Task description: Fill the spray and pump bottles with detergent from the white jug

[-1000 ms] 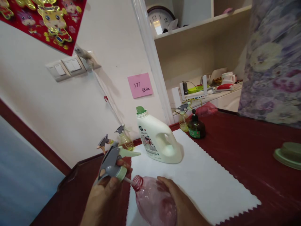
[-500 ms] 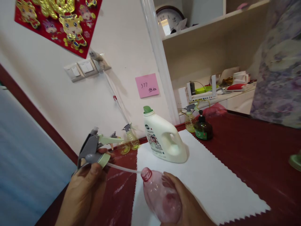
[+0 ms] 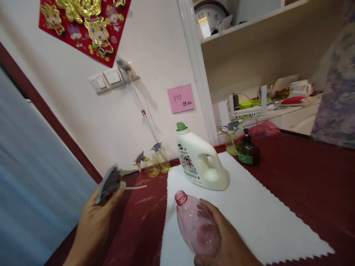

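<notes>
My left hand (image 3: 97, 214) is closed around a grey and pale green spray nozzle (image 3: 111, 183), slightly blurred, whose thin clear tube points right, apart from any bottle. In my right hand (image 3: 222, 232) is a see-through pink bottle (image 3: 195, 221), tilted with its bare threaded neck up and to the left. The fingers wrap its far side and the thumb presses near its base. Behind the bottle stands a cream detergent jug (image 3: 199, 162) with a green spout and a side handle, on a white cloth (image 3: 249, 210) with a zigzag edge.
Yellowish spray bottles (image 3: 162, 159) stand against the wall at the left. A dark pump bottle (image 3: 248, 149) and another spray bottle (image 3: 231, 140) are at the cloth's far right corner. A white cable (image 3: 146, 118) hangs from the wall socket. The table (image 3: 299, 166) is dark red.
My left hand has drawn the spray nozzle leftward and down, and its tube has come away from the pink bottle's neck. My right hand still holds the bottle. The view has shifted slightly.
</notes>
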{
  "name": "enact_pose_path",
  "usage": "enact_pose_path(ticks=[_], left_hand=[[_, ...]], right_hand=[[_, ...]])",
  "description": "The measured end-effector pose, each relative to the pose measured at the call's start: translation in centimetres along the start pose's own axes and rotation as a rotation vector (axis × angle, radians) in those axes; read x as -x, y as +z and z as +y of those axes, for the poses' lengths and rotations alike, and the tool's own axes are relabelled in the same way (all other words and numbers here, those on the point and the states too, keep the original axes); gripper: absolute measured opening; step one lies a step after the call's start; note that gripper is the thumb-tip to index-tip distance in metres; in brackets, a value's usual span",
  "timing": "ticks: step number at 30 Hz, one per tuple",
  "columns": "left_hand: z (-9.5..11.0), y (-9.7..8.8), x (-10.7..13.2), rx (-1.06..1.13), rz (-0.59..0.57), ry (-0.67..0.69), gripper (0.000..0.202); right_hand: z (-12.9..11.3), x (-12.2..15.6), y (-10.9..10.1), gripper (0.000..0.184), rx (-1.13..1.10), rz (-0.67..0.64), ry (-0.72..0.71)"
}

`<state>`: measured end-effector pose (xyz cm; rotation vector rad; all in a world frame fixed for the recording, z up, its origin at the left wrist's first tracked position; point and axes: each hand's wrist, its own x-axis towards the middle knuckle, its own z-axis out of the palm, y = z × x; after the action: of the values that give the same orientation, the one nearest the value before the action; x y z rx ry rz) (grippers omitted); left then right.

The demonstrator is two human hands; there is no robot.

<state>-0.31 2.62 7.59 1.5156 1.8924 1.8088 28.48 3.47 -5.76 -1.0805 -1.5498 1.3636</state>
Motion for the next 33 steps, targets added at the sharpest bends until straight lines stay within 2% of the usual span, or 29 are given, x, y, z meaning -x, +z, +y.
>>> enact_pose_path(ticks=[4,6,8,10,13,16,20,22,24,26,28,31,32,33], left_hand=[[-5.9,-2.1,-2.4,-0.456,-0.365,0.323,0.033],[-8.7,-2.9,-3.4,-0.666,-0.499,0.365,0.031],[-10.7,-3.3,-3.8,-0.843,-0.578,0.369,0.032],[-11.7,-3.4,-3.5,-0.978,-0.628,0.354,0.033],[-12.1,-3.0,-2.7,-1.078,-0.668,0.320,0.036],[-12.5,-2.7,-2.1,-1.072,-0.676,0.291,0.038],[-13.4,-3.0,-2.5,-1.000,-0.683,0.235,0.038],[-13.0,-3.0,-2.9,-0.985,-0.689,0.209,0.044],[-11.4,-2.5,-2.9,-0.920,-0.675,0.203,0.047],[-8.8,-1.4,-2.1,-0.747,-0.656,0.185,0.047],[-5.9,0.3,-0.2,-0.446,-0.682,0.101,0.053],[-3.0,3.5,4.0,-0.040,-0.892,-0.113,0.078],[-2.7,4.6,5.5,0.041,-0.982,-0.162,0.093],[-2.7,5.6,6.7,0.136,-1.016,-0.165,0.106]], right_hand=[[-0.5,0.0,-0.1,0.115,0.026,-0.015,0.026],[-0.6,0.0,-0.1,0.116,0.033,-0.023,0.040],[-0.7,0.0,-0.1,0.116,0.040,-0.029,0.045],[-0.6,0.1,0.0,0.115,0.045,-0.017,0.044],[-0.2,0.1,0.2,0.113,0.018,0.010,0.035],[0.4,0.1,0.4,0.111,-0.006,0.021,0.016],[0.7,-0.1,0.4,0.111,-0.009,0.017,-0.006],[0.7,-0.1,0.4,0.113,-0.007,0.020,-0.003],[0.7,-0.1,0.4,0.114,-0.009,0.034,-0.001],[1.1,-0.2,0.5,0.115,-0.009,0.045,-0.013],[1.9,-0.5,0.7,0.116,0.000,0.044,-0.064],[3.9,-1.1,1.0,0.120,0.020,0.007,-0.204],[4.5,-1.3,1.0,0.118,0.023,-0.005,-0.244],[5.0,-1.5,1.0,0.113,0.024,-0.014,-0.270]])
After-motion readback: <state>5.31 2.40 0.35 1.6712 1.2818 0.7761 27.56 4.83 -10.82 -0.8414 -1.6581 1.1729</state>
